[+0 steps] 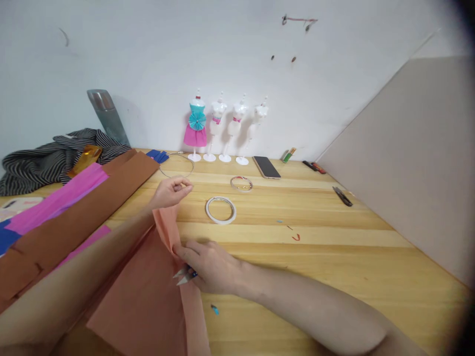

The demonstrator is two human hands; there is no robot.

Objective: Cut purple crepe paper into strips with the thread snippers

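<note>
A sheet of coral crepe-like paper (pixel 137 296) lies at the front left, its right side folded over into a strip and its far end standing up crumpled. My right hand (pixel 213 267) pinches that strip between thumb and fingers. The same hand also keeps a pair of small snips (pixel 184 275), blades pointing left and handles mostly hidden in the palm. Just beyond the paper's raised end is my left hand (pixel 170 192), its fingers curled together; nothing shows in them. My left forearm crosses over the sheet.
Rolls of tape (pixel 220 210) lie ahead. Brown paper (pixel 85 212) and pink paper (pixel 70 195) are stacked left, near a striped cloth (pixel 55 158) and a bottle (pixel 107 116). Several mini mannequins (pixel 195 123) stand by the wall. A phone (pixel 266 167) and black snips (pixel 342 196) lie right.
</note>
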